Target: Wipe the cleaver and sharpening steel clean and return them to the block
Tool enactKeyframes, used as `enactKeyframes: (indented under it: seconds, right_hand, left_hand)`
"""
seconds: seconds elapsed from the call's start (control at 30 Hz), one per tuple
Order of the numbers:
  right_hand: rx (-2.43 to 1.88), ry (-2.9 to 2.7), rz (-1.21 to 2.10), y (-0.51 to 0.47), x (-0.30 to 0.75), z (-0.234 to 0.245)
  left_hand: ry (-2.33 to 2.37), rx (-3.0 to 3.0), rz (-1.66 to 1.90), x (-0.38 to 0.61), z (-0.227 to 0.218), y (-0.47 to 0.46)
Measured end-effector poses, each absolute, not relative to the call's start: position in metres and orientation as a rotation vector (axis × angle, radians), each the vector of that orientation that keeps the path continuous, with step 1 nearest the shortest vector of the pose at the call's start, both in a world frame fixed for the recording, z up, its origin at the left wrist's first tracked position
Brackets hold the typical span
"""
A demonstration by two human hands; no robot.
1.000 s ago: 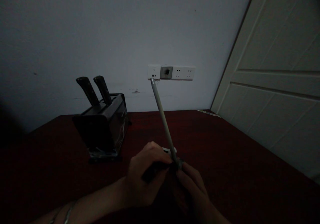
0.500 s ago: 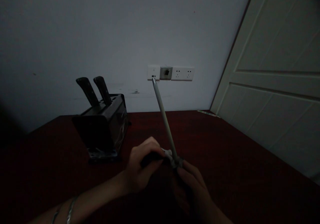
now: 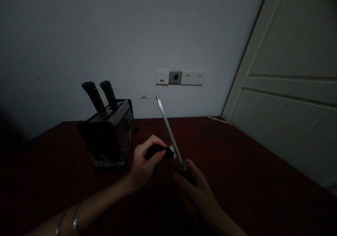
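Observation:
My right hand point(image 3: 198, 187) is closed around the dark handle of a sharpening steel point(image 3: 171, 134). Its pale round rod points up and away to the left, above the table. My left hand point(image 3: 143, 162) pinches a black, soft-looking piece, perhaps a cloth point(image 3: 158, 152), between thumb and fingers. A whitish end point(image 3: 172, 151) of that piece lies right beside the lower part of the rod; whether it touches cannot be made out. Left of my hands stands a black knife block point(image 3: 116, 130) with two dark-handled knives point(image 3: 93, 95) in its slots.
The dark red table point(image 3: 226, 151) reaches back to a pale wall point(image 3: 118, 35) with a row of sockets point(image 3: 192, 78). A light panelled door point(image 3: 295, 81) rises along the right side. A thin flat strip point(image 3: 219, 120) lies at the table's back right corner. The light is dim.
The sharpening steel's tip has dropped from the sockets to below them. My left hand has moved slightly up and left with the black piece, whose whitish end was at the rod's base before.

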State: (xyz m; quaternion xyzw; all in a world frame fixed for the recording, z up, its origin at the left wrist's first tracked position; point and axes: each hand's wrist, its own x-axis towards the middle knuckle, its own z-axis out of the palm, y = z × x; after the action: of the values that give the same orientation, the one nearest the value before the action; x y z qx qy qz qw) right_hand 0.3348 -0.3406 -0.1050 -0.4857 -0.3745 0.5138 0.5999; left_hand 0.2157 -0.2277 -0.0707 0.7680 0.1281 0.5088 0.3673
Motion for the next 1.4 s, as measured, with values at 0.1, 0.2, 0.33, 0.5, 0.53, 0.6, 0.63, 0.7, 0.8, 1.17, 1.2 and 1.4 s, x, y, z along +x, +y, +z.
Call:
enactKeyframes:
  seconds: [0.1,0.2,0.33,0.5,0.53,0.6,0.63,0.7,0.8,1.17,1.2,1.4]
  right_hand:
    - [-1.143,-0.838,1.164,-0.336,0.338,-0.107]
    - [-1.174,-0.81,1.136,-0.333,0.34,-0.107]
    - [-1.198,-0.857,1.105,-0.332,0.341,-0.104]
    - [-1.234,-0.882,1.075,-0.33,0.339,-0.108]
    - [-1.243,-0.885,1.072,-0.328,0.339,-0.109]
    - [-1.259,-0.887,1.044,-0.324,0.339,-0.113]
    - [-1.263,-0.886,1.024,-0.322,0.34,-0.114]
    - [-1.263,-0.875,0.986,-0.316,0.342,-0.114]
    - [-1.227,-0.869,0.948,-0.306,0.345,-0.109]
    - [-1.092,-0.792,1.007,-0.258,0.348,-0.125]
    - [-1.085,-0.754,1.04,-0.258,0.349,-0.129]
    - [-0.957,-0.673,1.155,-0.27,0.364,-0.134]
  left_hand:
    - [0.347,1.965,1.289,0.217,-0.071,-0.227]
    - [0.348,1.965,1.267,0.217,-0.072,-0.227]
    - [0.365,1.982,1.273,0.216,-0.071,-0.228]
    - [0.399,1.972,1.304,0.217,-0.068,-0.227]
    - [0.416,1.967,1.303,0.218,-0.068,-0.226]
    - [0.457,1.96,1.297,0.219,-0.069,-0.224]
    - [0.48,1.958,1.296,0.22,-0.07,-0.223]
    - [0.515,1.965,1.295,0.221,-0.072,-0.221]
    - [0.551,1.985,1.297,0.222,-0.076,-0.218]
    - [0.665,1.986,1.384,0.227,-0.084,-0.203]
    - [0.667,1.989,1.391,0.227,-0.086,-0.202]
    - [0.66,2.061,1.44,0.231,-0.085,-0.195]
